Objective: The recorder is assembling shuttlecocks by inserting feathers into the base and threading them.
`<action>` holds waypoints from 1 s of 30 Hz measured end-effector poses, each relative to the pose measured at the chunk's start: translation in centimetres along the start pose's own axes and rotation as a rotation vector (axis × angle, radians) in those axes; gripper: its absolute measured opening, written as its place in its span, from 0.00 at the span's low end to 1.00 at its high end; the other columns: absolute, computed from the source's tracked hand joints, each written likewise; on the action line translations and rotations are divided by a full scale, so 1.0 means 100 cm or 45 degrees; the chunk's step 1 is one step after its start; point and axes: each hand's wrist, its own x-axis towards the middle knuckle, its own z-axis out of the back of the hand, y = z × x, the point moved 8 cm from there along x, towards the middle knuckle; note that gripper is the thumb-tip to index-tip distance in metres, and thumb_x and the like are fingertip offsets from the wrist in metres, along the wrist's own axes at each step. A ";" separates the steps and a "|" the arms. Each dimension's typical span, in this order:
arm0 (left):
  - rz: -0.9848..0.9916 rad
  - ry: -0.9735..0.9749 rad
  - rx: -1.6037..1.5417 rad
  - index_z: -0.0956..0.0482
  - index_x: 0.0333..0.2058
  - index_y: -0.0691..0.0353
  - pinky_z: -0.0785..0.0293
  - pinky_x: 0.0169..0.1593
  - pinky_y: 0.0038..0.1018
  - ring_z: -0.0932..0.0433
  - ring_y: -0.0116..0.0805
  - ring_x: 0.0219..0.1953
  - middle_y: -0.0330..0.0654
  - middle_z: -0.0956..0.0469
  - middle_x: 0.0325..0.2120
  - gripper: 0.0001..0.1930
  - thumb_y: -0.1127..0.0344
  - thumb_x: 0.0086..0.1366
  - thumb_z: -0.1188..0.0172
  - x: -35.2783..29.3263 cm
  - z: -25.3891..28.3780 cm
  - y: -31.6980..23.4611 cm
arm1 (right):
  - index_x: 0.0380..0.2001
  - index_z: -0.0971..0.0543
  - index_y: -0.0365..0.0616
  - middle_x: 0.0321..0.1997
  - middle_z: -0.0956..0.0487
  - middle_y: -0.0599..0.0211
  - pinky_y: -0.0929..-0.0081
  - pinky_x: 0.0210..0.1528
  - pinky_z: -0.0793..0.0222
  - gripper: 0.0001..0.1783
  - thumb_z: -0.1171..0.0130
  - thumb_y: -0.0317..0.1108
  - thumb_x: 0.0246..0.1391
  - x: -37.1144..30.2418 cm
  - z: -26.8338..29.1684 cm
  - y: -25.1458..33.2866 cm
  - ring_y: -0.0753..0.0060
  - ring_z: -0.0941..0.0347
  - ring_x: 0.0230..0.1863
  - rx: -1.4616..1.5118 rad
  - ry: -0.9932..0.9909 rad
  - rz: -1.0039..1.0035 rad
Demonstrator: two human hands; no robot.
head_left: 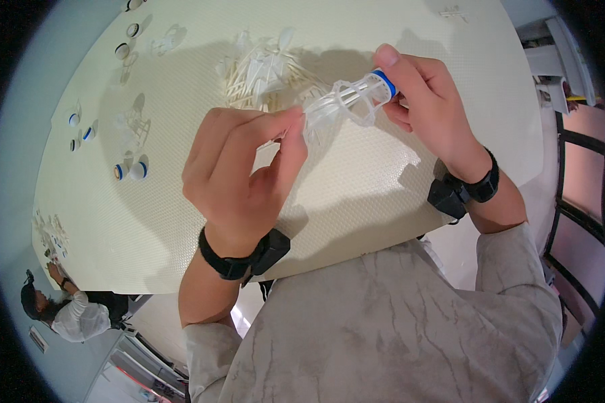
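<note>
My right hand [438,107] grips a round piece with a blue ring [386,82] between thumb and fingers. A clear plastic frame [355,101] extends leftward from that ring, with thin white sticks [348,97] running through it. Translucent film-like tips [321,113] spread at the sticks' left end, and my left hand [238,164] pinches there with thumb and forefinger. Its fingertips partly hide what they hold. Just behind the hands lies a pile of white sticks with translucent tips [265,74].
Small round caps with blue or dark rings [138,170] and clear plastic frames [134,127] are scattered on the white textured table [356,221]. More small parts [50,232] lie at its left edge. Another person [77,312] sits at the far lower left.
</note>
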 end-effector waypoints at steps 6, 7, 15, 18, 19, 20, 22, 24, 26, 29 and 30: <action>-0.014 0.006 -0.013 0.17 0.30 0.63 0.32 0.26 0.25 0.26 0.35 0.23 0.40 0.23 0.21 0.12 0.80 0.44 0.28 0.003 0.001 -0.001 | 0.18 0.23 0.41 0.12 0.38 0.81 0.83 0.19 0.53 0.31 0.47 0.57 0.64 0.000 -0.001 0.000 0.89 0.46 0.16 0.038 -0.006 -0.018; -0.018 0.024 -0.008 0.16 0.31 0.63 0.35 0.25 0.22 0.27 0.30 0.24 0.39 0.22 0.23 0.10 0.80 0.48 0.29 0.002 0.001 0.000 | 0.18 0.23 0.41 0.12 0.38 0.81 0.83 0.19 0.53 0.31 0.47 0.57 0.64 0.000 -0.001 0.001 0.89 0.46 0.16 0.038 -0.005 -0.018; -0.021 -0.012 0.033 0.18 0.28 0.63 0.32 0.26 0.25 0.26 0.35 0.22 0.40 0.24 0.20 0.11 0.80 0.45 0.27 0.003 0.002 -0.006 | 0.18 0.23 0.41 0.13 0.37 0.81 0.84 0.19 0.54 0.31 0.46 0.56 0.64 0.000 -0.001 -0.005 0.90 0.46 0.16 0.081 0.013 -0.047; -0.016 -0.026 0.051 0.18 0.28 0.63 0.32 0.25 0.25 0.27 0.35 0.22 0.40 0.24 0.20 0.11 0.80 0.44 0.27 0.001 0.003 -0.005 | 0.18 0.23 0.41 0.13 0.36 0.81 0.84 0.19 0.54 0.30 0.46 0.56 0.64 -0.001 -0.001 -0.004 0.90 0.46 0.16 0.087 -0.001 -0.051; -0.030 -0.008 0.014 0.17 0.29 0.63 0.35 0.24 0.22 0.27 0.30 0.23 0.39 0.23 0.21 0.10 0.81 0.47 0.29 0.000 0.002 -0.004 | 0.18 0.23 0.41 0.13 0.36 0.81 0.84 0.19 0.54 0.30 0.46 0.56 0.64 -0.001 -0.002 -0.004 0.90 0.46 0.16 0.086 0.003 -0.051; -0.044 0.010 -0.024 0.15 0.31 0.63 0.38 0.23 0.20 0.27 0.25 0.25 0.38 0.22 0.23 0.09 0.81 0.50 0.30 -0.001 0.001 -0.004 | 0.18 0.23 0.41 0.14 0.36 0.81 0.84 0.19 0.54 0.30 0.45 0.56 0.64 -0.001 -0.001 -0.003 0.90 0.46 0.17 0.119 -0.006 -0.064; -0.038 0.017 -0.028 0.15 0.31 0.63 0.38 0.23 0.20 0.27 0.25 0.25 0.38 0.22 0.23 0.09 0.81 0.50 0.30 0.000 0.000 -0.003 | 0.19 0.23 0.40 0.14 0.36 0.81 0.84 0.19 0.53 0.30 0.45 0.56 0.64 -0.001 -0.001 -0.004 0.90 0.46 0.17 0.150 -0.014 -0.076; -0.033 0.023 -0.033 0.16 0.31 0.63 0.38 0.23 0.20 0.27 0.25 0.24 0.38 0.22 0.23 0.09 0.81 0.50 0.30 0.000 0.000 -0.003 | 0.20 0.22 0.40 0.14 0.36 0.82 0.84 0.19 0.53 0.30 0.45 0.55 0.64 -0.001 -0.002 -0.003 0.90 0.46 0.17 0.116 -0.005 -0.049; -0.049 0.026 0.015 0.16 0.31 0.63 0.38 0.23 0.20 0.27 0.25 0.24 0.38 0.22 0.23 0.09 0.81 0.50 0.30 0.000 0.001 -0.005 | 0.20 0.22 0.40 0.14 0.36 0.82 0.84 0.19 0.53 0.29 0.45 0.55 0.64 -0.001 -0.002 -0.004 0.90 0.46 0.17 0.131 0.015 -0.056; -0.079 -0.043 0.042 0.19 0.27 0.62 0.36 0.23 0.24 0.29 0.32 0.20 0.38 0.26 0.18 0.11 0.80 0.45 0.28 0.002 0.001 -0.008 | 0.20 0.22 0.40 0.14 0.36 0.82 0.85 0.19 0.53 0.29 0.45 0.55 0.65 -0.001 -0.003 -0.005 0.91 0.46 0.17 0.143 0.022 -0.066; -0.077 -0.045 0.043 0.19 0.27 0.62 0.36 0.23 0.24 0.29 0.32 0.20 0.38 0.26 0.18 0.11 0.80 0.45 0.28 0.002 0.001 -0.007 | 0.20 0.22 0.40 0.14 0.36 0.82 0.85 0.19 0.54 0.29 0.46 0.55 0.65 -0.002 -0.003 -0.005 0.91 0.46 0.17 0.138 0.009 -0.069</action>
